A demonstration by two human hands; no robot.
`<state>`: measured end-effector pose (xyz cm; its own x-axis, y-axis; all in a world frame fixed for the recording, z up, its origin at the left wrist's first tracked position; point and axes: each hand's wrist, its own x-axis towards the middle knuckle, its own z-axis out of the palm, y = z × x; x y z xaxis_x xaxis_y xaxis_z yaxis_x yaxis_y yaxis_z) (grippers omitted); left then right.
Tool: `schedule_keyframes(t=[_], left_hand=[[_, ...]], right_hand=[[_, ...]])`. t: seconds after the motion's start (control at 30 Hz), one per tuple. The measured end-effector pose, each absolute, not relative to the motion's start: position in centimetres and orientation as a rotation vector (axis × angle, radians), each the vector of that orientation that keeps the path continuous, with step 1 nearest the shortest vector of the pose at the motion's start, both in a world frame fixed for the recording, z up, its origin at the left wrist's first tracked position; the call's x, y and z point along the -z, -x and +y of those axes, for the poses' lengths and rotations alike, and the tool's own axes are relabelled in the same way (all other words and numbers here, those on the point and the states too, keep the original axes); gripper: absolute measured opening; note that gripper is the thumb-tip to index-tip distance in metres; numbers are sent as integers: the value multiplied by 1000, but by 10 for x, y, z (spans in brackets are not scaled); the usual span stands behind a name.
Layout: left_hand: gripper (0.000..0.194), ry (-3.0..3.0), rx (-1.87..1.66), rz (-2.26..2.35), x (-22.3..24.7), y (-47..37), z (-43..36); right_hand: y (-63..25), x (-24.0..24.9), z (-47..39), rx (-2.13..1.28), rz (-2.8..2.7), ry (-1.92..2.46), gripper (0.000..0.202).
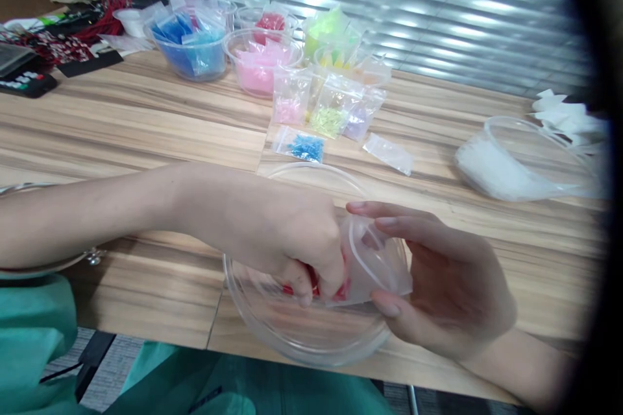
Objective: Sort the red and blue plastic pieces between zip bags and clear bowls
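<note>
Here, at the worktop's near edge, the right hand (pixel 438 285) grips the limp, light bag (pixel 374 259) by its mouth while the left hand (pixel 292 240) pinches red pieces (pixel 341 290) inside.

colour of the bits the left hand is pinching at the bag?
Red bits, at the left hand; head view.

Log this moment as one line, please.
left hand: pinching red pieces at bag mouth | right hand: holds small clear bag open | over clear bowl | wooden table

bare forearms, teal green garment (pixel 29 337)
</note>
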<state>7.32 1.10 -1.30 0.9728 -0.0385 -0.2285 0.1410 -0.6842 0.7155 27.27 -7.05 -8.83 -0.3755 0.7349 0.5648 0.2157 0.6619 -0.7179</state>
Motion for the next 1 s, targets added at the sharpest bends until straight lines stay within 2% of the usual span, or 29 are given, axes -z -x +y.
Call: schedule_keyframes(t=[0.37,0.6,1.0], left_hand=[[30,-2305,201,157,10,-69,11],[31,-2323,75,227,0,-64,10],[29,-2395,-294,406,-3,-60,7]], right_hand=[[-270,89,-71,-655,-1885,759,55],[-274,95,-70,-719,-1893,711,72],[-272,102,-71,-668,-1855,730,77]])
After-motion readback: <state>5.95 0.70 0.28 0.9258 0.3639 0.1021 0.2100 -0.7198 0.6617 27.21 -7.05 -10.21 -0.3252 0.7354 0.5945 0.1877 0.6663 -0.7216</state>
